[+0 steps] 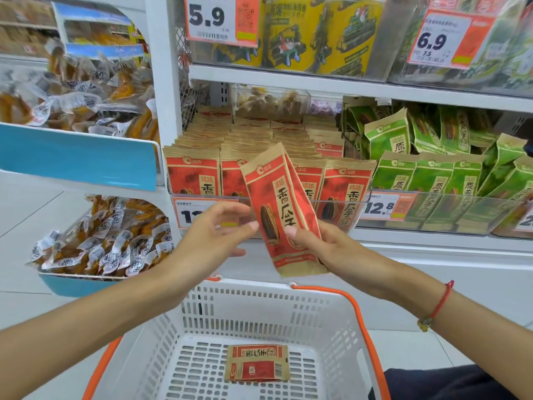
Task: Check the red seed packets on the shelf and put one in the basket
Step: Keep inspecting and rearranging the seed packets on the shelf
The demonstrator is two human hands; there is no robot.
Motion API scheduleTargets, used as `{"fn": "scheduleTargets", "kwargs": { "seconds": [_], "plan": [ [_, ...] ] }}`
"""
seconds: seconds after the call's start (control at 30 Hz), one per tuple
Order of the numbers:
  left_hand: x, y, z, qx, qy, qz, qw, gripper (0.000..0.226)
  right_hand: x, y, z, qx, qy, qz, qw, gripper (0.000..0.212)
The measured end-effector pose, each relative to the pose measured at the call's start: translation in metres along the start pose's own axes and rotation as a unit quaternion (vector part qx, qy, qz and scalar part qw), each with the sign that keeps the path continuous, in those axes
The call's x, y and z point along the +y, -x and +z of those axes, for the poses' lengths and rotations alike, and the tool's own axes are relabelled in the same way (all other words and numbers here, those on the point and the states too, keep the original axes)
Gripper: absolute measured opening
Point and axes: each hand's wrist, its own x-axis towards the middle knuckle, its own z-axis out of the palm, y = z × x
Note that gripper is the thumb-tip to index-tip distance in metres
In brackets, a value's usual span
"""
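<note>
Red packet (284,209) pinched by right hand (323,249); left hand (213,235) relaxed; one packet in basket (257,362).

Green seed packets (438,180) fill the right bin, with yellow snack bags (314,33) shelved above.

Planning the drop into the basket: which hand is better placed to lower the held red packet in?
Right. The right hand already grips the red seed packet directly above the white basket; the left hand only touches its edge.
</note>
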Motion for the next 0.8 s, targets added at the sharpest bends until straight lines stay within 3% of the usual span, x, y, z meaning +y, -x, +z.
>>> {"fn": "scheduleTargets", "kwargs": {
  "seconds": [0.1,0.23,0.3,0.4,0.6,0.8],
  "plan": [
    [0.000,-0.008,-0.009,-0.008,0.012,-0.011,1.000,0.038,-0.009,0.007,-0.006,-0.070,-0.002,0.012,0.997,0.036],
    [0.008,-0.009,-0.009,-0.076,0.039,0.029,0.996,0.030,-0.017,0.011,-0.013,-0.095,0.011,0.010,0.995,0.039],
    [0.015,-0.011,-0.008,-0.060,0.056,0.057,0.995,0.029,-0.018,0.010,-0.020,-0.060,0.031,-0.024,0.997,0.040],
    [0.034,-0.018,-0.003,-0.016,0.021,0.141,0.990,0.032,-0.025,0.006,-0.034,0.054,0.081,-0.113,0.989,0.041],
    [0.101,-0.043,0.021,0.022,0.003,0.310,0.950,0.022,-0.082,-0.002,-0.073,0.219,0.154,-0.289,0.919,0.037],
    [0.138,-0.088,0.040,0.036,-0.060,0.347,0.935,0.024,-0.129,-0.010,-0.129,0.244,0.207,-0.230,0.919,0.030]
  ]
}}
